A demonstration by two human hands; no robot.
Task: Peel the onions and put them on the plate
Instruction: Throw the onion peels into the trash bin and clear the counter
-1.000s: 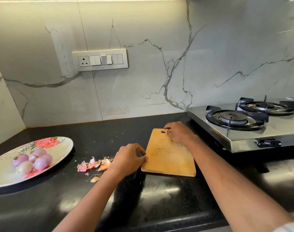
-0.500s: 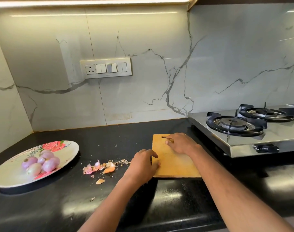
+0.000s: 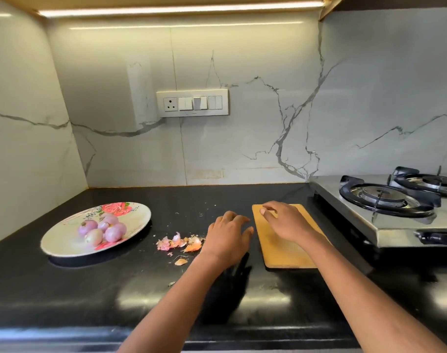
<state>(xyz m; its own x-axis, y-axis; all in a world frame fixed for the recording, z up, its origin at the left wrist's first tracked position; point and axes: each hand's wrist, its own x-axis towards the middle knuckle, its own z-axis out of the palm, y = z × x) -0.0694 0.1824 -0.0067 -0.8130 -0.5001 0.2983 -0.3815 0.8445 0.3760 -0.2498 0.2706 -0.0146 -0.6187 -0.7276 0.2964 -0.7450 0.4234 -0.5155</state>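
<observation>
While five peeled onions [image 3: 102,230] sit on one plate [image 3: 64,240] at left, our left hand [image 3: 227,238] and right hand [image 3: 286,222] hover with relaxed, empty fingers near one cutting board [image 3: 286,250], peels [image 3: 181,243] between.

Both forearms are bare to the frame edge, left hand [image 3: 228,236] and right hand [image 3: 284,221] ungloved.

**Hidden, cropped and unclear**

The right hand [image 3: 284,221] covers the cutting board's [image 3: 286,247] far corner. Whether its fingers touch the wood cannot be told. At 3 o'clock the frame cuts the stove [image 3: 395,212] through its second burner. The piled onions [image 3: 102,229] on the plate [image 3: 64,240] hide each other. Specks on the worktop [image 3: 115,289] are too small to identify.
</observation>
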